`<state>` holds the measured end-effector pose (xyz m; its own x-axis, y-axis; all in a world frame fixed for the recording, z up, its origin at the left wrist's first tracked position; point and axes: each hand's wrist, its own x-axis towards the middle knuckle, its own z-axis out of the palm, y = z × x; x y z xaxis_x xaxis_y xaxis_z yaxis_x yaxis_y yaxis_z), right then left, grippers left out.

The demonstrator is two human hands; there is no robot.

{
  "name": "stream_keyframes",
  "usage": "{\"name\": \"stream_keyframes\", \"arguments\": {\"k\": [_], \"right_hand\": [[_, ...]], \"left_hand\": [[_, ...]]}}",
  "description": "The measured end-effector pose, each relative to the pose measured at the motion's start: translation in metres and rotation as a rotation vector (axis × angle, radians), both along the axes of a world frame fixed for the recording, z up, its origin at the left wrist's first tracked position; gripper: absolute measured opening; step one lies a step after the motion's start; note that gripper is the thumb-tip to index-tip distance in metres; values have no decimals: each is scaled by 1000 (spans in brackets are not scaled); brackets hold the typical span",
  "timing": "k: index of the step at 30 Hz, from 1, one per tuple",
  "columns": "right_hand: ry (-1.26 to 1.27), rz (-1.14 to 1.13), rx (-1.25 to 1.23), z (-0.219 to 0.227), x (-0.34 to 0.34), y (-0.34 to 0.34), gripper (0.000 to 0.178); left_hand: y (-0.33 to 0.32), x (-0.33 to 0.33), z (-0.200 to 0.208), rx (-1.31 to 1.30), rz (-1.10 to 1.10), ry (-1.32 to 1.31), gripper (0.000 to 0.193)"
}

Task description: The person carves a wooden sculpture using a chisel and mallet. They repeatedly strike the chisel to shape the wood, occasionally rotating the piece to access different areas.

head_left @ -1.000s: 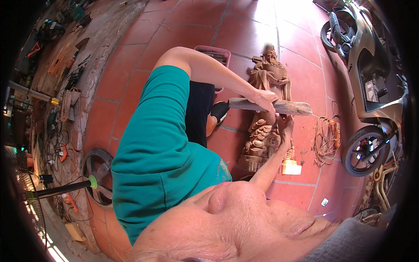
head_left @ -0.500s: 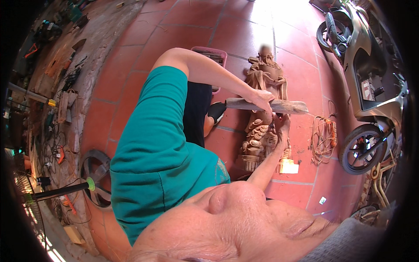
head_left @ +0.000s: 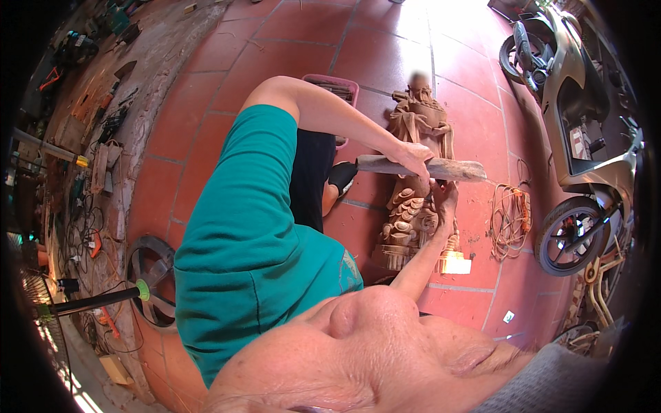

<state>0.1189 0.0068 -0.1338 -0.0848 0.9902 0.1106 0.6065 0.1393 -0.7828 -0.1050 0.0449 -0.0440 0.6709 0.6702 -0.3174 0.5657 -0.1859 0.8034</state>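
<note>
A carved brown wooden statue (head_left: 403,220) of a robed figure lies on the tiled floor, its head end farthest away. Across its middle runs a long, rounded, grey-brown piece of wood (head_left: 458,169). My left hand (head_left: 414,158) reaches over from the left and is closed round this wood. Just below it, my right hand (head_left: 446,198) has its fingers curled against the statue, close to the wood's underside. Something small and dark shows at those fingertips, too hidden to name.
A pink basket (head_left: 354,91) of tools stands beyond my left arm. Right of the statue lies a coiled orange cord (head_left: 511,217), with a parked motorbike (head_left: 575,179) farther right. Tools and wood scraps crowd the left side, near a fan (head_left: 48,311) and a wheel (head_left: 153,265).
</note>
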Motion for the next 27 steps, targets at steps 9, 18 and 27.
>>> {"name": "stream_keyframes", "arguments": {"k": [9, 18, 27], "right_hand": [[84, 10, 60, -16, 4, 6, 31], [86, 35, 42, -16, 7, 6, 31], [24, 3, -2, -18, 7, 8, 34]], "left_hand": [[0, 0, -3, -12, 18, -33, 62], [-5, -2, 6, 2, 32, -30, 59], [-2, -2, 3, -3, 11, -38, 62]]}}
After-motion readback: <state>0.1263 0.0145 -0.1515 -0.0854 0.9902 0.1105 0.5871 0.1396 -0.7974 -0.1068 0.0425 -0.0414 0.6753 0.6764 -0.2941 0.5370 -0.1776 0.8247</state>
